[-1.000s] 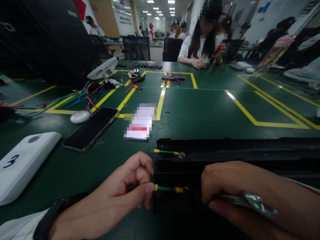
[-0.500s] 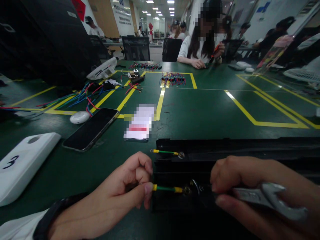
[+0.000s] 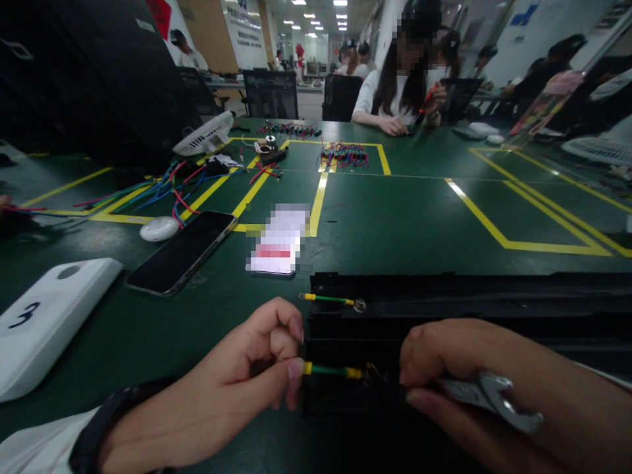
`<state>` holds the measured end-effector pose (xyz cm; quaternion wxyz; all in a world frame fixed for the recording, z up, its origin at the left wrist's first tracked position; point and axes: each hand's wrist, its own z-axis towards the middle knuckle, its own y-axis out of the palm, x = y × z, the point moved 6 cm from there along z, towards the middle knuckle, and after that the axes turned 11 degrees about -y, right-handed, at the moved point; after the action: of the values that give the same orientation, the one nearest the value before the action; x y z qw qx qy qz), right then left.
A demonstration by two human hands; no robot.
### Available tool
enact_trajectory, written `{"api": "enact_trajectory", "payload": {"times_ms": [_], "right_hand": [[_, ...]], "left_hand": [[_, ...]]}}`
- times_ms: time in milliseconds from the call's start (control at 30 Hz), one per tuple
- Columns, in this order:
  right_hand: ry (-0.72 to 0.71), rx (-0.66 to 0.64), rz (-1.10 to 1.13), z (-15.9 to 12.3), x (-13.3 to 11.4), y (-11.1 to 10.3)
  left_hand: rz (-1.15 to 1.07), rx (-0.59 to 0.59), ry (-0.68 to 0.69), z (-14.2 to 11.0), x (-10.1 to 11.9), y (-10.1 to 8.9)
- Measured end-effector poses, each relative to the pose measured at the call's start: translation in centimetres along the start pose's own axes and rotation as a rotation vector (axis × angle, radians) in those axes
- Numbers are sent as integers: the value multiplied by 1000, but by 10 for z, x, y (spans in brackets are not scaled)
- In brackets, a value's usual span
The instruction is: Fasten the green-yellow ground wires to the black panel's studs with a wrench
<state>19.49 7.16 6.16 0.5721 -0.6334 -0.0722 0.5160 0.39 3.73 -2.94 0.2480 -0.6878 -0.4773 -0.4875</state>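
Observation:
My left hand [image 3: 247,362] pinches the near end of a short green grounding wire [image 3: 328,370] with yellow sleeves between thumb and finger. That wire's other end meets a fastener on the lower black rail [image 3: 328,401]. My right hand [image 3: 469,362] is closed around a metal wrench [image 3: 494,398], whose open jaw sticks out to the right. Its far end reaches over the fastener, where dark shadow hides the exact fit. On the upper black rail [image 3: 484,296], a second green grounding wire [image 3: 330,299] is fixed by a nut, its free ring terminal pointing left.
Two phones, one dark [image 3: 182,253] and one lit [image 3: 279,240], lie beyond my left hand. A white box [image 3: 49,322] marked 3 stands at the left. Loose wires [image 3: 172,187] and a wire bundle [image 3: 344,155] lie farther back. A person [image 3: 395,99] sits across the table.
My right hand has moved left with the wrench, and the wrench's far end now overlaps the fastener on the lower rail. My left hand keeps its pinch on the wire.

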Motion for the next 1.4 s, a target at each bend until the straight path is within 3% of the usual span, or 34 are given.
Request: {"api": "enact_trajectory", "payload": {"times_ms": [433, 633, 867, 1067, 1200, 1400], "right_hand": [[-57, -254, 147, -18, 11, -7], [36, -125, 195, -19, 16, -17], [51, -93, 123, -28, 19, -2], [-62, -49, 45, -24, 13, 0], [-50, -13, -6, -25, 13, 1], [-67, -67, 40, -24, 12, -3]], "left_hand": [[30, 29, -4, 2, 1, 2], [29, 19, 11, 0, 0, 1], [38, 9, 2, 1, 0, 0], [34, 8, 8, 1, 0, 0], [34, 0, 21, 1, 0, 0], [38, 3, 17, 2, 0, 1]]}}
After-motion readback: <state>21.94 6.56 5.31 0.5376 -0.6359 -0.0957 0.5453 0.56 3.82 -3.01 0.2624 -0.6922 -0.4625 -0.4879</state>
